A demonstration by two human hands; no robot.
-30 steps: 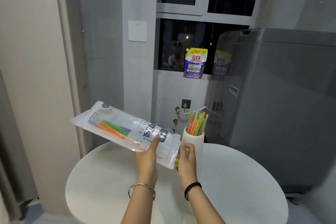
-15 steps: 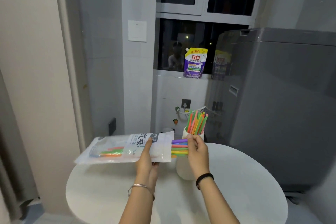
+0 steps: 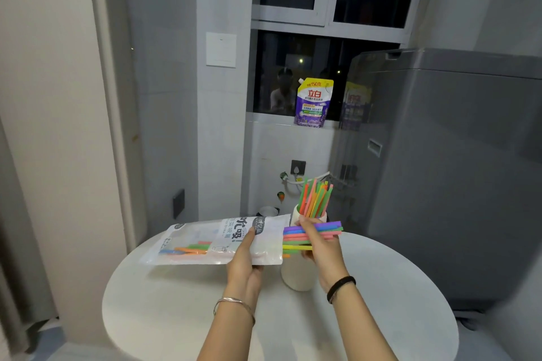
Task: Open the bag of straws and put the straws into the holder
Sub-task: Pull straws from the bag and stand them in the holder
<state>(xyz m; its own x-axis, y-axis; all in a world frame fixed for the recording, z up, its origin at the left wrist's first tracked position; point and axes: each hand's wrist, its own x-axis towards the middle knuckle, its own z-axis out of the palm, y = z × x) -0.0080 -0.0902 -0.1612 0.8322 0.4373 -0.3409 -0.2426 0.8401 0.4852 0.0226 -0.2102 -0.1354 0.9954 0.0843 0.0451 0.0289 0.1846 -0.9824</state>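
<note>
My left hand grips the clear plastic straw bag, held flat above the round table with its open end to the right. A few orange, green and blue straws still lie in its left end. My right hand pinches a bundle of coloured straws that sticks out of the bag's mouth, horizontal, in front of the holder. The white cylindrical holder stands on the table behind my right hand, with several orange and green straws upright in it.
The round white table carries only the holder. A grey washing machine stands close on the right. A purple detergent pouch sits on the window sill behind. Wall and door frame are at the left.
The bag swung from a tilt down to level. My right hand took hold of a bundle of straws at the bag's mouth and drew it out to the right.
</note>
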